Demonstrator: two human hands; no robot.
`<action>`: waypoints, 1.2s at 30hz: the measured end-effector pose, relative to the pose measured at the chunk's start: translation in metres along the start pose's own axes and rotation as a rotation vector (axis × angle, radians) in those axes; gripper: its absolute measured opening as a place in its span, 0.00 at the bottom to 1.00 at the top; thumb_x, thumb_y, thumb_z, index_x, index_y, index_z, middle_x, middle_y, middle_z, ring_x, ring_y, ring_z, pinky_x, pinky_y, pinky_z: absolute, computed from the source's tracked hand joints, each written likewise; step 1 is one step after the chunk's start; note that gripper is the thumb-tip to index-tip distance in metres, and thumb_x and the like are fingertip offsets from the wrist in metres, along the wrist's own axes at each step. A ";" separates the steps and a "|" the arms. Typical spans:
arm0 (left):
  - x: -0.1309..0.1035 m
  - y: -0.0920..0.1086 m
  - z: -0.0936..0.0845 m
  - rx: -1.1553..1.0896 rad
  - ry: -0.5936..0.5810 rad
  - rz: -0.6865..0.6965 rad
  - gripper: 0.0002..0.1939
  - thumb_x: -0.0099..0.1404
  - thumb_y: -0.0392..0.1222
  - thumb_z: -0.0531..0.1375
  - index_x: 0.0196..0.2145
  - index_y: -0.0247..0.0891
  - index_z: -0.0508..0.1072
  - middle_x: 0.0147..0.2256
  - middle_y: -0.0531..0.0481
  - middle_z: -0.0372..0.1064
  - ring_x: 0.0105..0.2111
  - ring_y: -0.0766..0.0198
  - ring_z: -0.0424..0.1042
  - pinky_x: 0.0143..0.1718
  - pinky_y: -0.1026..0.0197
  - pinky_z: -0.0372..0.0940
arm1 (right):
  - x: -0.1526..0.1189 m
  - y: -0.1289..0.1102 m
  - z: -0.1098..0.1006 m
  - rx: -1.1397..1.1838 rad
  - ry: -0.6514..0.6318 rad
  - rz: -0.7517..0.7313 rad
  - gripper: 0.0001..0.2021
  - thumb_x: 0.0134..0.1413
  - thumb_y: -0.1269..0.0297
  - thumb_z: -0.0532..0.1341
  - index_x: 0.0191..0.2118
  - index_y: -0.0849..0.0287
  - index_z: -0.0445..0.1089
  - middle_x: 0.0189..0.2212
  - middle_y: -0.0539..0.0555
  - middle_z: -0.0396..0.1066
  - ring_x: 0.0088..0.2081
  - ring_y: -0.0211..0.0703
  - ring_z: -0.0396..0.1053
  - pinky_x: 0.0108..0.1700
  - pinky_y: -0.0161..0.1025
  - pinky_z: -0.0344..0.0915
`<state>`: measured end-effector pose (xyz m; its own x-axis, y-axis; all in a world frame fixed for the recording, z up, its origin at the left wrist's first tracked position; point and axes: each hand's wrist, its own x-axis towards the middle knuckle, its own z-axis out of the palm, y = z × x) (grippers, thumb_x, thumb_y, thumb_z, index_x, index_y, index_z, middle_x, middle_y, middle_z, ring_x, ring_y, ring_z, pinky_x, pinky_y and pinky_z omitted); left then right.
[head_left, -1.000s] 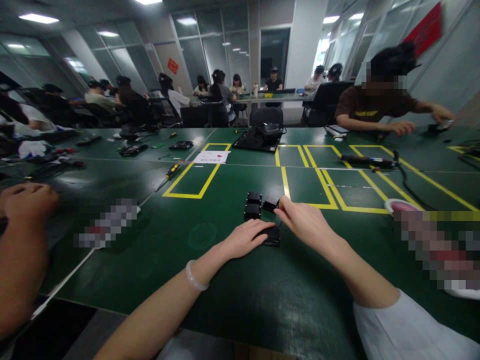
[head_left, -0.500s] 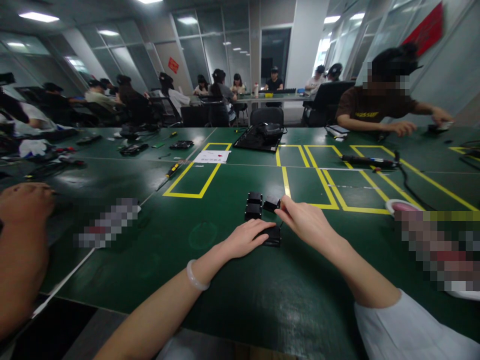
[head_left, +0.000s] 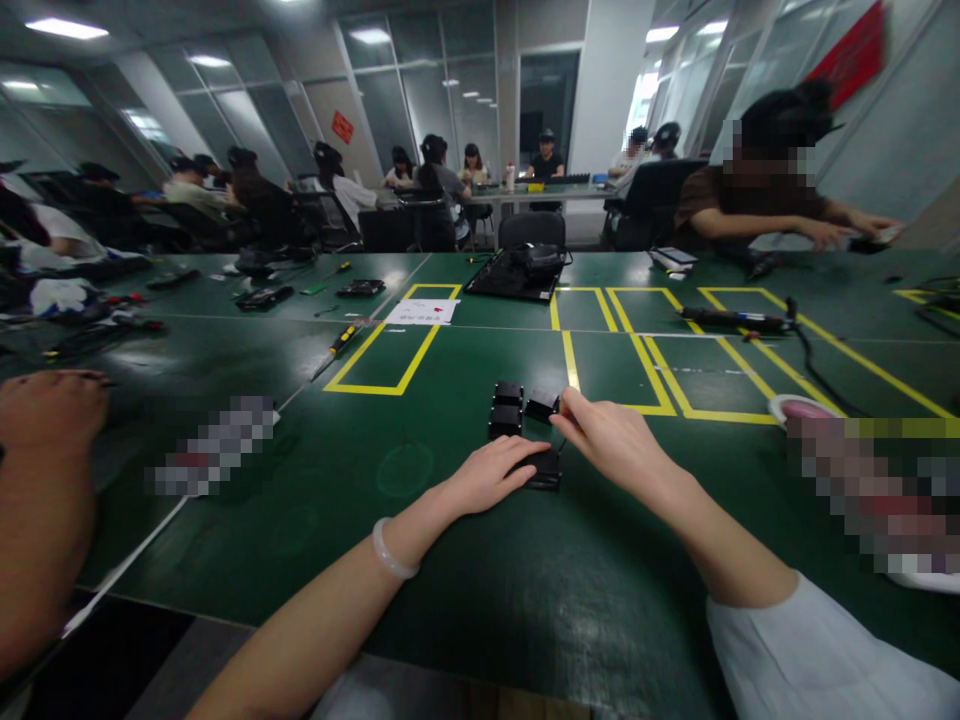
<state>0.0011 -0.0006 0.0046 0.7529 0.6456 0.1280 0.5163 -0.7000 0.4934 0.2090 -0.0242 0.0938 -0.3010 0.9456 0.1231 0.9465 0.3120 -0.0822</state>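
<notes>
My left hand (head_left: 491,472) lies over a flat black block (head_left: 546,472), its fingers across the far part and its thumb on the near left part, holding it against the table. My right hand (head_left: 604,430) is closed in a pinch at the block's far right corner. From its fingertips a thin dark tool (head_left: 562,446) reaches down to that corner; its upper part is hidden in the fingers. Just beyond stand two black box-shaped parts (head_left: 507,419) in a row, and a tilted black part (head_left: 541,404) beside my right fingertips.
Yellow tape outlines (head_left: 365,390) mark the green table (head_left: 465,570). A screwdriver (head_left: 343,340) lies left, a black panel (head_left: 510,282) at the back, a black corded tool (head_left: 731,319) right. Another person's arm (head_left: 49,500) rests at the left; a co-worker (head_left: 780,190) sits opposite.
Both my hands stay almost in place over the black block. The view has shifted slightly. Across the table, the co-worker's hands have come closer together around a small object.
</notes>
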 end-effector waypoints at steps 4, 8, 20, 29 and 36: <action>0.000 0.001 -0.001 -0.010 -0.003 -0.006 0.20 0.73 0.48 0.47 0.61 0.46 0.59 0.54 0.48 0.64 0.52 0.58 0.64 0.55 0.55 0.59 | 0.000 0.000 0.000 0.014 -0.028 0.011 0.11 0.65 0.62 0.44 0.44 0.58 0.60 0.28 0.54 0.73 0.27 0.40 0.68 0.25 0.35 0.44; -0.001 0.001 -0.002 -0.014 -0.004 -0.009 0.20 0.73 0.48 0.47 0.61 0.46 0.59 0.54 0.48 0.64 0.52 0.58 0.64 0.55 0.55 0.59 | -0.001 0.001 -0.001 0.052 0.005 -0.015 0.10 0.65 0.64 0.44 0.43 0.58 0.59 0.28 0.53 0.72 0.26 0.39 0.67 0.25 0.35 0.45; 0.000 0.002 -0.002 -0.024 -0.012 -0.010 0.20 0.73 0.47 0.46 0.61 0.46 0.59 0.54 0.48 0.64 0.52 0.59 0.63 0.56 0.54 0.58 | 0.000 0.004 0.001 0.070 0.009 -0.008 0.10 0.64 0.63 0.45 0.44 0.58 0.59 0.28 0.53 0.72 0.26 0.40 0.67 0.25 0.35 0.45; 0.002 0.001 -0.001 -0.019 -0.014 -0.010 0.21 0.73 0.48 0.46 0.61 0.46 0.59 0.55 0.48 0.64 0.52 0.59 0.63 0.57 0.54 0.58 | 0.000 0.000 -0.003 -0.006 -0.038 0.012 0.12 0.66 0.58 0.44 0.42 0.57 0.60 0.29 0.54 0.73 0.28 0.43 0.69 0.25 0.36 0.43; 0.002 0.001 0.000 -0.020 -0.006 -0.006 0.20 0.73 0.47 0.47 0.61 0.46 0.59 0.54 0.48 0.64 0.52 0.59 0.64 0.56 0.55 0.58 | -0.001 0.005 0.003 0.092 0.020 -0.022 0.10 0.64 0.63 0.45 0.45 0.58 0.58 0.30 0.53 0.72 0.26 0.39 0.67 0.25 0.35 0.44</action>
<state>0.0029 0.0000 0.0052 0.7521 0.6481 0.1196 0.5130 -0.6897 0.5111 0.2135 -0.0236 0.0900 -0.3184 0.9368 0.1450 0.9248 0.3406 -0.1696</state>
